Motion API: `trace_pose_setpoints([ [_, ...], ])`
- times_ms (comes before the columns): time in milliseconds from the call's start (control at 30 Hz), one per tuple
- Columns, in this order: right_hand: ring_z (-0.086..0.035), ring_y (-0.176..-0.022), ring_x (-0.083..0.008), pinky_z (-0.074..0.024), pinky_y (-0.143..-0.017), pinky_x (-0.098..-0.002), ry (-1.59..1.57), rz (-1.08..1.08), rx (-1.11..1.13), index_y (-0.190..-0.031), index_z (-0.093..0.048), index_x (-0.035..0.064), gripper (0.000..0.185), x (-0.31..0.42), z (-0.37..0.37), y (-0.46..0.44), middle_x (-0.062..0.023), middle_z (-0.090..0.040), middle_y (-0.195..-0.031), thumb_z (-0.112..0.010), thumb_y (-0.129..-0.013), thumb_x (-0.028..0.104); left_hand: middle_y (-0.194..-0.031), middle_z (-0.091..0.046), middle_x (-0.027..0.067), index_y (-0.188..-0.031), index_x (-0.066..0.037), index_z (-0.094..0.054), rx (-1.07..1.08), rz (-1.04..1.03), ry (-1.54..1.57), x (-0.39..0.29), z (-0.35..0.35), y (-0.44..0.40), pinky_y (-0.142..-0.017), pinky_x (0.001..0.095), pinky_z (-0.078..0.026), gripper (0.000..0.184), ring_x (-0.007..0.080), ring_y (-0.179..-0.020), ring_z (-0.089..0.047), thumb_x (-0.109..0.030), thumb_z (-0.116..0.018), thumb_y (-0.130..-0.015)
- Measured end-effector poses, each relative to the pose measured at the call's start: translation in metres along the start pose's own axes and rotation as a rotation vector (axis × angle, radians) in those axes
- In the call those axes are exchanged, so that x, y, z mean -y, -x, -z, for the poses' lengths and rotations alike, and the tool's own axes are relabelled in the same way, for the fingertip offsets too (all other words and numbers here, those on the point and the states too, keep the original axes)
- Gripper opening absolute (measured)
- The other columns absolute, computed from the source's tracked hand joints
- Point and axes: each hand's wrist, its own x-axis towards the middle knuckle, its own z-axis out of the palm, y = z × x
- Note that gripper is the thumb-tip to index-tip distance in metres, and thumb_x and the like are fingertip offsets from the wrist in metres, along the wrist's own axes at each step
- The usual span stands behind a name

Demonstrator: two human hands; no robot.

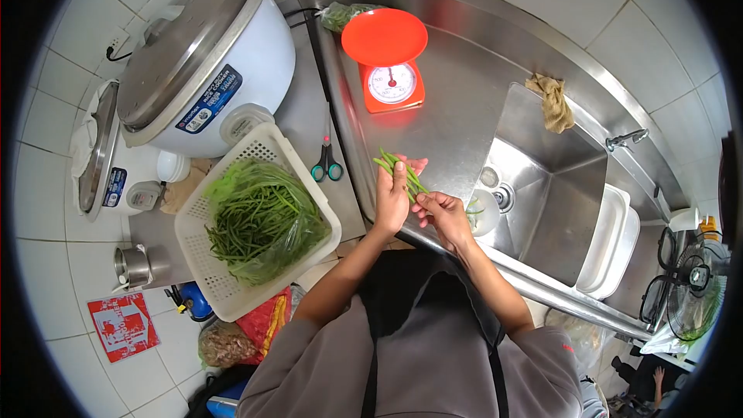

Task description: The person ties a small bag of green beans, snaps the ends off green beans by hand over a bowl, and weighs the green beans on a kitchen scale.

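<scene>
Several green beans (399, 171) are held in a small bunch above the counter's front edge. My left hand (393, 192) is closed around them, thumb on top. At their lower ends, the fingers of my right hand (444, 214) pinch the beans. A pale bowl (487, 215) with bits of green in it sits just right of my right hand, at the sink's near-left corner. To the left, a white perforated basket (224, 294) holds a clear plastic bag full of green beans (259, 217). Scissors (326, 169) with teal-and-black handles lie between the basket and the steel counter.
An orange-red dial scale (392, 83) stands at the back of the steel counter (457, 93), beside a bag of greens (344, 17). On the right are a sink (569, 217), a brown cloth (551, 101) and a tap (627, 139). A large rice cooker (255, 46) stands left. Another person (654, 383) is at lower right.
</scene>
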Motion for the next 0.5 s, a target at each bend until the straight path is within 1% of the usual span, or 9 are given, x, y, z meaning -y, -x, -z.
trace_pose_setpoints([
  [100,-0.055,-0.059,-0.0146,-0.0467,-0.053,-0.0280,0.059,0.051,-0.075,-0.082,-0.061,-0.0034,0.013,-0.001,-0.001,-0.002,-0.0087,-0.062,-0.072,-0.061,-0.080,0.009,-0.096,-0.057,0.0148,-0.105,-0.005,-0.036,-0.024,0.013,0.045,0.002,-0.001,-0.001,-0.088,0.0347,-0.041,0.020,0.0219,-0.096,-0.055,-0.023,-0.031,-0.097],
  [200,-0.056,-0.059,-0.0275,-0.0470,-0.056,-0.0354,1.292,0.903,-0.067,-0.073,-0.059,-0.0019,0.005,0.008,0.001,-0.001,-0.0147,-0.060,-0.067,-0.060,-0.070,0.002,-0.096,-0.058,0.0147,-0.103,-0.004,-0.038,0.022,0.091,-0.173,0.015,0.009,0.003,-0.086,0.0327,-0.041,0.021,0.0190,-0.094,-0.055,-0.023,-0.032,-0.097],
  [300,-0.054,-0.063,-0.0355,-0.0461,-0.059,-0.0401,1.297,0.786,-0.091,-0.069,-0.056,-0.0012,0.006,0.005,0.014,-0.007,-0.0177,-0.056,-0.066,-0.058,-0.064,0.000,-0.094,-0.059,0.0140,-0.101,-0.004,-0.039,0.044,0.105,-0.248,0.019,0.009,0.001,-0.083,0.0311,-0.043,0.021,0.0171,-0.086,-0.055,-0.023,-0.033,-0.096],
  [333,-0.054,-0.064,-0.0322,-0.0452,-0.057,-0.0390,1.222,0.754,-0.094,-0.076,-0.060,-0.0009,0.009,0.010,0.021,-0.010,-0.0153,-0.056,-0.066,-0.060,-0.067,0.003,-0.087,-0.059,0.0101,-0.103,-0.002,-0.042,0.049,0.095,-0.212,0.018,0.010,-0.001,-0.075,0.0286,-0.045,0.024,0.0152,-0.078,-0.055,-0.024,-0.035,-0.096],
  [367,-0.054,-0.065,-0.0315,-0.0451,-0.058,-0.0384,1.105,0.612,-0.144,-0.079,-0.060,-0.0008,0.012,0.014,0.029,-0.011,-0.0148,-0.056,-0.068,-0.059,-0.068,0.002,-0.084,-0.057,0.0085,-0.105,-0.002,-0.043,0.083,0.158,-0.227,0.016,0.013,-0.001,-0.073,0.0279,-0.045,0.025,0.0144,-0.075,-0.054,-0.024,-0.035,-0.096],
  [433,-0.054,-0.068,-0.0299,-0.0449,-0.060,-0.0371,0.863,0.326,-0.235,-0.086,-0.062,-0.0008,0.017,0.047,0.024,-0.004,-0.0140,-0.055,-0.071,-0.059,-0.070,0.002,-0.079,-0.054,0.0053,-0.109,-0.001,-0.044,0.150,0.291,-0.257,0.000,0.016,0.000,-0.067,0.0264,-0.044,0.028,0.0127,-0.069,-0.052,-0.025,-0.036,-0.096],
  [467,-0.054,-0.069,-0.0288,-0.0449,-0.061,-0.0363,0.911,0.453,-0.193,-0.089,-0.062,-0.0008,0.019,0.057,0.021,-0.002,-0.0135,-0.055,-0.072,-0.058,-0.071,0.001,-0.072,-0.048,0.0014,-0.112,-0.001,-0.047,0.205,0.292,-0.247,0.001,0.016,0.001,-0.060,0.0235,-0.042,0.032,0.0093,-0.062,-0.048,-0.026,-0.037,-0.096],
  [500,-0.055,-0.071,-0.0277,-0.0450,-0.062,-0.0355,0.956,0.583,-0.154,-0.091,-0.062,-0.0009,0.020,0.066,0.018,-0.002,-0.0130,-0.056,-0.074,-0.058,-0.071,0.001,-0.072,-0.047,0.0009,-0.112,-0.001,-0.047,0.261,0.333,-0.274,-0.001,0.016,0.002,-0.058,0.0228,-0.040,0.032,0.0086,-0.060,-0.046,-0.026,-0.037,-0.096],
])
